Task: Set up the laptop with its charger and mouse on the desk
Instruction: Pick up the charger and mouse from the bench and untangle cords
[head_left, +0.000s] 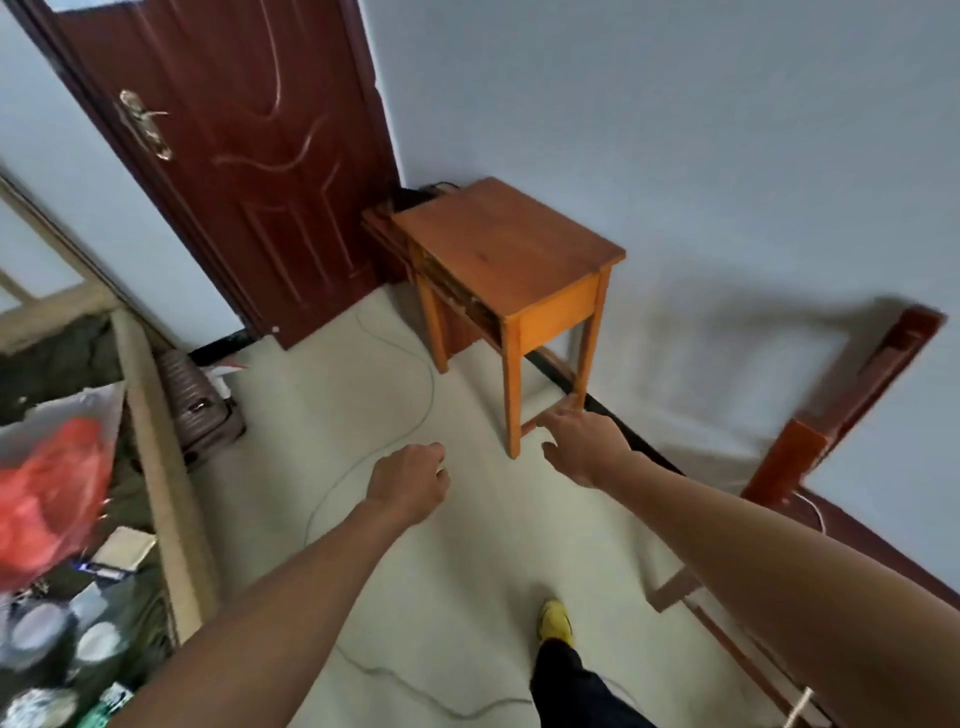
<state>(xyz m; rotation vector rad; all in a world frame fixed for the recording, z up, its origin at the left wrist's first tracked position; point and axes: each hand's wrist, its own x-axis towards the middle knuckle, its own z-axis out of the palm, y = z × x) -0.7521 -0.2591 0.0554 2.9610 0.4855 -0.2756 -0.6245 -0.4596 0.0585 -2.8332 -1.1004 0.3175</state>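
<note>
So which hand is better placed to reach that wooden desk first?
Probably the right hand: it's open and stretched toward the desk. The left hand, loosely curled, is over the floor, further from it.

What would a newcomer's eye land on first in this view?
Most striking is the small orange wooden desk, standing in the corner just right of the dark red door. In the foreground two bare arms stretch toward it: the right hand with fingers spread, the left hand above a thin cable looping across the pale floor. A blurred red bag glows at the left edge.
</note>
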